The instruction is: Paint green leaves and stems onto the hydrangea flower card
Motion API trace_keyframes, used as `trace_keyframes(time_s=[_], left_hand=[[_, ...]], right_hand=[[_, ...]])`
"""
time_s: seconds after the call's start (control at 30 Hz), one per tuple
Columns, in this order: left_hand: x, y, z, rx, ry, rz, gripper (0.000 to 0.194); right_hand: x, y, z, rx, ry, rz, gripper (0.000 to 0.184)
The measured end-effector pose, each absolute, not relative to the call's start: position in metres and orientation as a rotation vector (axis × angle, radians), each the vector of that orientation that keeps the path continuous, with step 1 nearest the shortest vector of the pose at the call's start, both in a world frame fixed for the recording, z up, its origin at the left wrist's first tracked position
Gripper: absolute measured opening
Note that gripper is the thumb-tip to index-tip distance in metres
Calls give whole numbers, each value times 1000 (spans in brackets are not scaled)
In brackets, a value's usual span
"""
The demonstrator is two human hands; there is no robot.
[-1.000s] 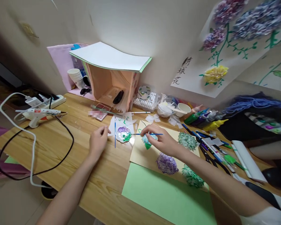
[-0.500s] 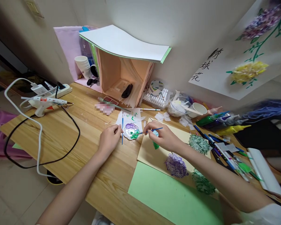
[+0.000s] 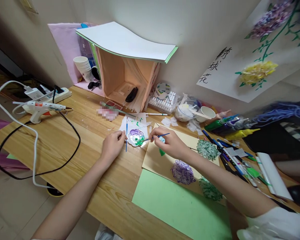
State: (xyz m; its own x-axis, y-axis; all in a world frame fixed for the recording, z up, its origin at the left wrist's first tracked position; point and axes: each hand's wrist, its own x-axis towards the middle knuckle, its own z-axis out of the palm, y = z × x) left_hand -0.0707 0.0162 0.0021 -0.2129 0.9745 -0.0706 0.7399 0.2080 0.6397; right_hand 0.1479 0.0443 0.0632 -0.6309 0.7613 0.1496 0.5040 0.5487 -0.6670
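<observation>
My left hand [image 3: 113,144] is closed, its fingertips on a thin blue paintbrush [image 3: 126,128] at the left edge of a flower-shaped palette [image 3: 131,141]. Purple and green paint sit in the palette's wells. In my right hand [image 3: 166,141] is a second blue paintbrush [image 3: 164,134], pinched between the fingers, its tip at the green paint side. Beneath that hand lies a cream sheet [image 3: 152,160] with a purple textured flower [image 3: 183,172], green textured flowers [image 3: 208,149] and a green leaf shape [image 3: 162,152]; my forearm covers part of it.
A green sheet [image 3: 160,200] lies under the cream one. Paint-marked paper [image 3: 140,120] is behind the palette. On the left stands a glue gun [image 3: 40,110] with looping cables [image 3: 76,150]. Pens [image 3: 230,156], paint bottles [image 3: 220,123] and a paper cup [image 3: 206,114] crowd the right.
The whole view has shifted slightly, so things appear further left and a little higher. Both hands keep their places by the palette, and the right brush tip stays near the green paint.
</observation>
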Motion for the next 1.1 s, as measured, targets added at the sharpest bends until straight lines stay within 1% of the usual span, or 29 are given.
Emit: trace_keyframes(time_s=[0.07,0.17,0.27,0.33,0.43,0.57,0.7,0.8,0.93,1.1], left_hand=[[-71,17,1,1603,2016,689,40],[-72,18,0,1614,2014,706,39],[-72,18,1,1643,1983,719,38],[-69,15,3,1700,1912,746,38],[-61,10,2,1840,1736,769,39],[-48,5,-6,2125,1446,671,37],[-29,0,-10,2310,1188,648,32],[-9,-3,-6,2433,1071,635,31],[18,-3,-3,2549,1084,530,35],[30,-9,-13,2628,1063,591,33]], right_hand=[[151,45,66,-1008,-2352,798,17],[167,45,74,-1015,-2239,866,19],[201,42,82,-1062,-1917,935,28],[232,34,84,-1112,-1728,908,32],[278,11,77,-1239,-1515,786,30],[316,-29,61,-1378,-1347,692,21],[321,-57,51,-1453,-1361,663,19],[312,-64,50,-1457,-1496,588,20],[299,-60,50,-1442,-1777,375,20],[289,-58,42,-1449,-1855,258,18]])
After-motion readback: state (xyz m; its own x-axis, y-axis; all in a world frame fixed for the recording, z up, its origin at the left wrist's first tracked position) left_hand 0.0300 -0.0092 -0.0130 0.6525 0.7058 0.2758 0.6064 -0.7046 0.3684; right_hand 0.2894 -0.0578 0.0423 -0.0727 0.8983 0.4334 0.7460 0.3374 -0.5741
